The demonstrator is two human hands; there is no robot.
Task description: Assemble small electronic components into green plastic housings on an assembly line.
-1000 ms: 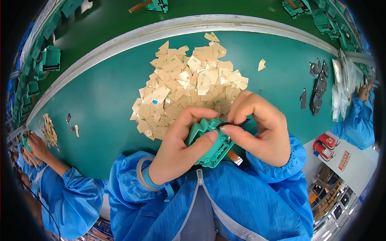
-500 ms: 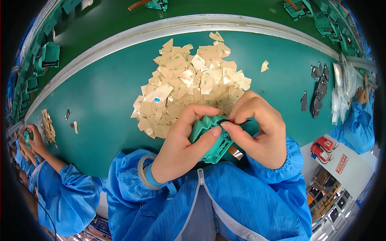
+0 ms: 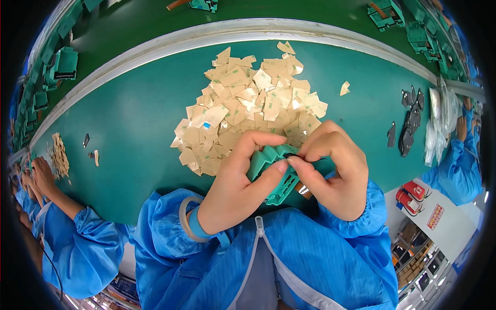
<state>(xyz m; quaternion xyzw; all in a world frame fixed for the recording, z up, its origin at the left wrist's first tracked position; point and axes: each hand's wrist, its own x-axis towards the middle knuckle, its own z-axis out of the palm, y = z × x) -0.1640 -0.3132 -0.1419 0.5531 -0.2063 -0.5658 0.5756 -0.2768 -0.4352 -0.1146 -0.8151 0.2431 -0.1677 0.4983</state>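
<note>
Blue pinstriped smock (image 3: pixel 206 276), gathered cuffs (image 3: pixel 371 206), white zip (image 3: pixel 259 223), pale bangle (image 3: pixel 183 216), blue wrist strap (image 3: pixel 196 224)

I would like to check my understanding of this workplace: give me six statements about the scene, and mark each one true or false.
1. The left hand holds a green plastic housing. True.
2. The right hand is spread wide open. False: its thumb and index finger pinch a thin black strip at the housing.
3. Flat black parts lie to the left of the clear plastic bags. True.
4. The left wrist is bare. False: a blue band is around it.
5. A pile of beige sheet pieces lies on the green table, beyond the hands. True.
6. This pile is neatly stacked. False: its pieces overlap at many angles.
</note>
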